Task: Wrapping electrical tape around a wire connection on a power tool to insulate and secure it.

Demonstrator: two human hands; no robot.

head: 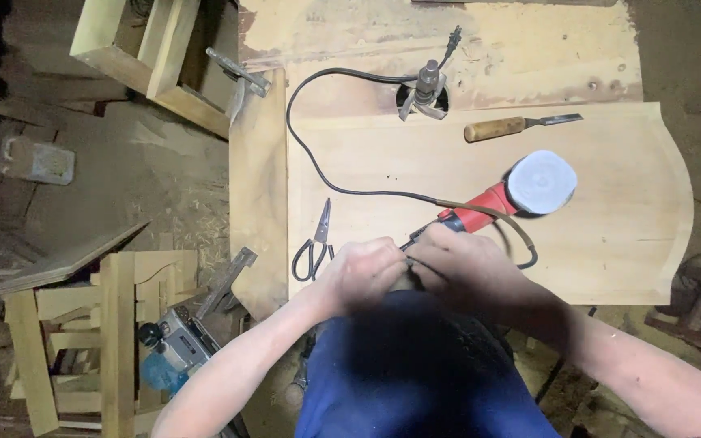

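I see both hands meeting at the wooden board's (pixel 610 243) near edge: my left hand (pixel 360 274) and right hand (pixel 454 264) pinch the black cord (pixel 306 154) of the red angle grinder (pixel 521 193). Scissors (pixel 316 243) lie just left; a chisel (pixel 517 126) rests toward the far edge.

We see a red grinder (pixel 484 203) with a pale grey-white disc (pixel 541 182), its black cord (pixel 318 162), black-handled scissors (pixel 314 247), a chisel (pixel 521 125) with an orange-brown handle, a pale yellow wooden board (pixel 610 235), and a dark blue garment (pixel 423 365).
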